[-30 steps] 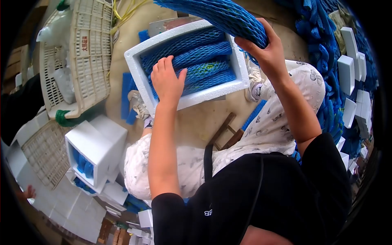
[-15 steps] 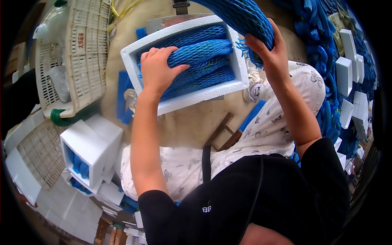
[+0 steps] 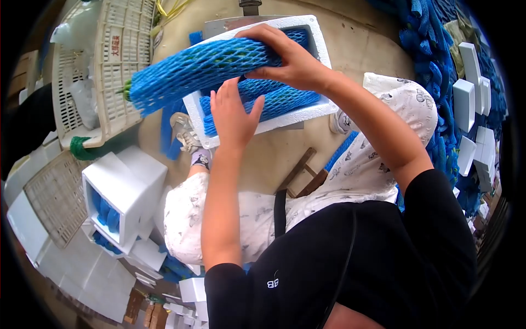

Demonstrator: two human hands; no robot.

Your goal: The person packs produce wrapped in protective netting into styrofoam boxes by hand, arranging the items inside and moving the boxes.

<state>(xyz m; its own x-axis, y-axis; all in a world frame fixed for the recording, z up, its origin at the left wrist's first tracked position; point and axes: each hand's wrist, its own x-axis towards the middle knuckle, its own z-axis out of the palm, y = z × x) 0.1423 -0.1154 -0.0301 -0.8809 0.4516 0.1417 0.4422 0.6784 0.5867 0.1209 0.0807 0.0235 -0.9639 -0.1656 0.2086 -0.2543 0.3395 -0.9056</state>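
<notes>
My right hand (image 3: 293,59) grips one end of a long blue foam net sleeve (image 3: 200,66) with green produce inside; a green stem end pokes out at its left. This netted piece slants over the white foam box (image 3: 263,129), covering part of its left side. Inside the box lie several more blue netted pieces (image 3: 287,103). My left hand (image 3: 235,116) is open with fingers spread, over the box's near left part, just below the held piece. Whether its fingertips touch that piece I cannot tell.
A cream plastic crate (image 3: 123,66) stands at left with clear bags in it. Below it, a white foam box (image 3: 129,192) lies on its side with blue netted pieces inside. Blue netted pieces (image 3: 435,104) and white foam boxes (image 3: 464,104) line the right. A metal plate (image 3: 222,26) shows behind the box.
My right hand has swung the netted piece left from the upper right until it lies across above the box. My left hand has come off the pieces inside and shifted right and toward me.
</notes>
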